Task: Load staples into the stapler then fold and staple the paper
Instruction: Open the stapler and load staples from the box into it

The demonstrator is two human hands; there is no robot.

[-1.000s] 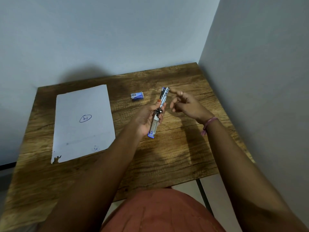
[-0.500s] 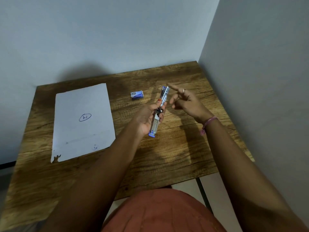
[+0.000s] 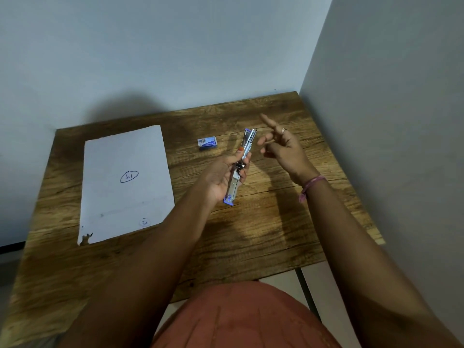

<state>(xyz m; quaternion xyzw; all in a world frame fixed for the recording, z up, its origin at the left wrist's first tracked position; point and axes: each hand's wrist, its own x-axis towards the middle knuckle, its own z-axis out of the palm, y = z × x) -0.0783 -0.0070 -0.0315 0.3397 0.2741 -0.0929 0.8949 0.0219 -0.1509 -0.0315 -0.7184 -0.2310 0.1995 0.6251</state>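
Observation:
My left hand [image 3: 221,175] grips a blue and silver stapler [image 3: 240,167] above the middle of the wooden table [image 3: 251,234]. The stapler is swung fully open, so it forms one long strip pointing away from me. Just right of its far end hovers my right hand [image 3: 283,149], fingers loosely spread, one finger pointing away, holding nothing that I can make out. A small blue staple box [image 3: 207,142] lies on the table to the left of the stapler's far tip. The white paper sheet [image 3: 125,182] lies flat at the table's left, with a circled mark in its middle.
Walls close the table in at the back and on the right [image 3: 389,121]. The table's near edge runs just in front of my lap [image 3: 238,317]. A pink band [image 3: 310,187] circles my right wrist.
My right hand has drifted slightly right and up from the stapler's far end, its fingers opening. The left hand and the stapler have barely moved.

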